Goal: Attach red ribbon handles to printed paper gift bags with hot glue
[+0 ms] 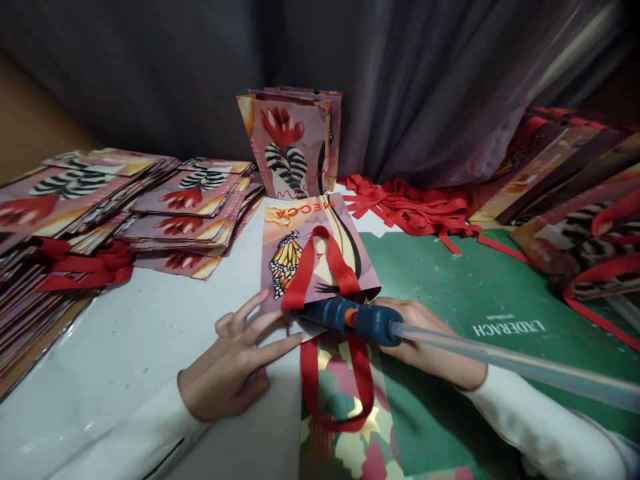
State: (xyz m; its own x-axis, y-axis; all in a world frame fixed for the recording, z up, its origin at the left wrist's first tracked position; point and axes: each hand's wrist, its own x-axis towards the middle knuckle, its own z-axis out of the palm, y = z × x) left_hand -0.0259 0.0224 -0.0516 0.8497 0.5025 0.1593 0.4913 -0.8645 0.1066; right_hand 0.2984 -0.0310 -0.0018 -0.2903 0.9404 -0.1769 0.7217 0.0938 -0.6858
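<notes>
A paper bag (345, 230) with a butterfly print and a red ribbon handle (306, 270) lies at the centre. My right hand (415, 333) is closed round a blue glue gun (345, 315), whose clear glue stick runs out to the right; the tool's nose is at the bag's near edge, its tip hidden. Fingers spread, my left hand (235, 363) touches the bag's near left edge and holds nothing. A second red ribbon loop (366, 393) hangs over the patterned sheet (345, 453) below the bag.
Stacks of flat printed bags (187, 190) lie at the left, with red ribbons (110, 263) on them. Several bags (285, 143) stand at the back. Red ribbons (420, 207) are heaped behind a green board (430, 267). More bags with handles (545, 167) stand at the right.
</notes>
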